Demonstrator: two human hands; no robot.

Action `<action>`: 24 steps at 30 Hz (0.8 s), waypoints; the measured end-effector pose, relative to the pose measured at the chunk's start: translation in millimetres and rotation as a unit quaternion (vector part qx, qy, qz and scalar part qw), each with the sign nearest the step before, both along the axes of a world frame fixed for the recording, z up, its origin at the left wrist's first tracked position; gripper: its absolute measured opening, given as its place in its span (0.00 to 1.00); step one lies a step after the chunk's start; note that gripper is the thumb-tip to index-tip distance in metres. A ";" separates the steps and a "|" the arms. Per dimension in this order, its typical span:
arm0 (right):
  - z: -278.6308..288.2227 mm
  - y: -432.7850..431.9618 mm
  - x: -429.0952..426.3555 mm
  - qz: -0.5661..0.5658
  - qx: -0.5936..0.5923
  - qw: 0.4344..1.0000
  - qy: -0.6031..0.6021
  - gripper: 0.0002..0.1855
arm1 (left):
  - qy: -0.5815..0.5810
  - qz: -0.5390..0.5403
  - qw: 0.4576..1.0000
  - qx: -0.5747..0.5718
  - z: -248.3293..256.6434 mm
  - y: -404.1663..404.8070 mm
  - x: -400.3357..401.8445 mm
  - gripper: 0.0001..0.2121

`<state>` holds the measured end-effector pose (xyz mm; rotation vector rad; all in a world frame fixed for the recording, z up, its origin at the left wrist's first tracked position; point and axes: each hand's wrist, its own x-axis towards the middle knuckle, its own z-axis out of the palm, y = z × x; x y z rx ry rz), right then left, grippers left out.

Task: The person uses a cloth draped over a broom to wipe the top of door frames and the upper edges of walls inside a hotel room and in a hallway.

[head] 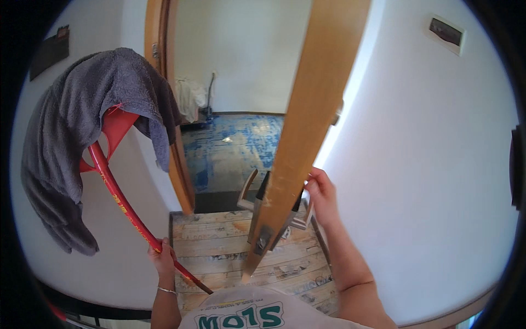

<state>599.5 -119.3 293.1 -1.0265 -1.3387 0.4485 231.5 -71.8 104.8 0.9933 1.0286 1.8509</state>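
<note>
My left hand point(163, 257) is closed around the red handle point(129, 214) of what looks like a broom, held up at a slant. Its red plastic head point(117, 127) is at the top, mostly covered by a dark grey towel point(68, 127) that hangs down on both sides. My right hand point(324, 195) is at the far face of a wooden door point(306, 98), with its fingers around the end of the lever handle point(303, 220). The door's edge hides part of the fingers. A matching lever handle point(245, 193) sticks out on the near face.
The door stands open, edge towards me, beside a wooden door frame point(187, 189). Beyond it are a blue and beige floor point(234, 156) and white cloth point(191, 98). White walls point(411, 172) flank me. Patterned plank-look flooring point(213, 246) lies below, and a wall panel point(446, 33) is upper right.
</note>
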 end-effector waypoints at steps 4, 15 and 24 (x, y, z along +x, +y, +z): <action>2.2 -56.9 -48.1 -0.086 0.035 0.988 0.125 0.08 | 0.008 -0.037 0.999 -0.036 -3.1 -5.5 -2.1 0.07; -9.7 -207.1 -114.7 -0.244 0.127 0.957 0.086 0.14 | 0.046 -0.194 0.978 -0.054 10.0 -7.8 -25.0 0.05; -34.5 -220.0 -270.0 -0.562 0.233 0.653 -0.451 0.14 | 0.011 -0.354 0.935 0.008 -25.9 75.8 -73.3 0.05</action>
